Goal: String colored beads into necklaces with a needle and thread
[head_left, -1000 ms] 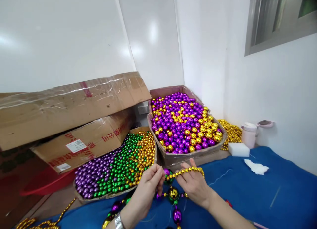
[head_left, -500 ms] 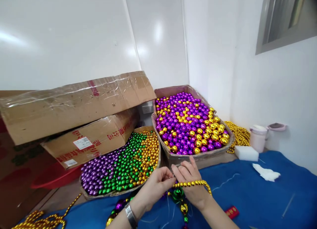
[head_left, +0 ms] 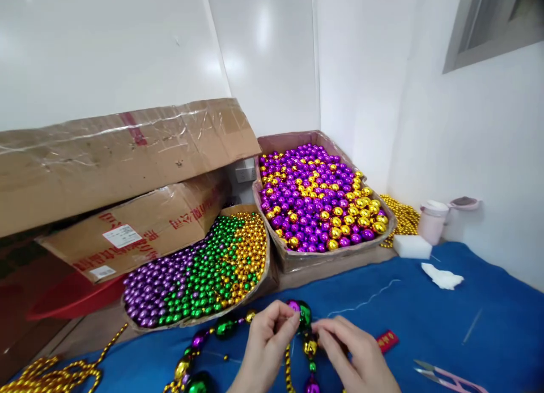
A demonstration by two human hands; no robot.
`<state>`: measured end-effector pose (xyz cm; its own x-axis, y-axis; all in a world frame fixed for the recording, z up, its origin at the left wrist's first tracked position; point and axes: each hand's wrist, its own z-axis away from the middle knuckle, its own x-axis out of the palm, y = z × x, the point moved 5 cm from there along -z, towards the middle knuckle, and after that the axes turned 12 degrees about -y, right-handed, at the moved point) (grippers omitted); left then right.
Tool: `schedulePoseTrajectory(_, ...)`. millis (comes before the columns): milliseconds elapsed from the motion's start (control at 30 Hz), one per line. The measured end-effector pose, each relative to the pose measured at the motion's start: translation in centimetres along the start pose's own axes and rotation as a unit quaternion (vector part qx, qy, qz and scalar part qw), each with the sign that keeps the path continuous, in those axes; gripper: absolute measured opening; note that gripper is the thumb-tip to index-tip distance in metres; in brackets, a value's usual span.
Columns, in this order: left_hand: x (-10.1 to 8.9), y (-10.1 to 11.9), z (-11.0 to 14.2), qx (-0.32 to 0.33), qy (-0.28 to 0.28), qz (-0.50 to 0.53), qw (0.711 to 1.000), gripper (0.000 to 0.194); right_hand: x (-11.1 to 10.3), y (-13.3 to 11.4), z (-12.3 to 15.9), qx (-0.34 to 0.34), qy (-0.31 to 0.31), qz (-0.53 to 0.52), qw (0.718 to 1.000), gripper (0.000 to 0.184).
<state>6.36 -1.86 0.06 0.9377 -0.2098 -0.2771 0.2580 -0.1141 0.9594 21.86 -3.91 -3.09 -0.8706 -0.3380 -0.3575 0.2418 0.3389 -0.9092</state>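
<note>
My left hand [head_left: 268,343] is closed in a pinch, thumb against forefinger, just left of a large green bead [head_left: 304,316] and a purple one. Whatever lies in that pinch is too small to make out. Opposite it, my right hand [head_left: 355,353] also pinches with thumb and forefinger beside the green bead; its hold is hidden too. A beaded necklace [head_left: 225,326] of purple, green and gold balls curves across the blue cloth, passing behind my left hand. Between the hands hangs a strand of small gold beads [head_left: 289,367]. Near it, gold, green and purple beads [head_left: 310,347] run downward.
Cardboard boxes of loose beads stand behind: purple and gold [head_left: 314,197], and purple, green and gold [head_left: 204,279]. Scissors [head_left: 450,377], a red tag [head_left: 386,341], a white block [head_left: 412,246] and tissue [head_left: 442,276] lie right. Gold bead strands [head_left: 55,373] lie left.
My hands have moved apart and lower; the right has turned from palm-up to a pinch. The gold strand no longer drapes over my right hand. The view has shifted, bringing the scissors into sight.
</note>
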Motion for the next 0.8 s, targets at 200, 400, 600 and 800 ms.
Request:
schedulePoseTrajectory(200, 1.5, -1.6, 1.3, 0.038, 0.029, -0.108, 0.993, 0.029, 2.1, 1.7, -2.9, 0.091, 0.013, -0.292, 0.952, 0.035)
schedulePoseTrajectory(400, 1.0, -3.2, 1.4, -0.025, 0.037, 0.049, 0.998, 0.03, 2.7, 1.1, -3.6, 0.068, 0.033, -0.336, 0.939, 0.028)
schedulePoseTrajectory(600, -0.4, -4.6, 1.3, -0.06, 0.068, 0.34, 0.936, 0.031, 2.6, 0.8, -4.6, 0.044, -0.007, -0.364, 0.93, 0.026)
schedulePoseTrajectory(800, -1.3, -3.3, 1.4, -0.035, 0.092, 0.392, 0.915, 0.026, 2.9, 1.0, -5.5, 0.033, -0.044, -0.331, 0.942, 0.031)
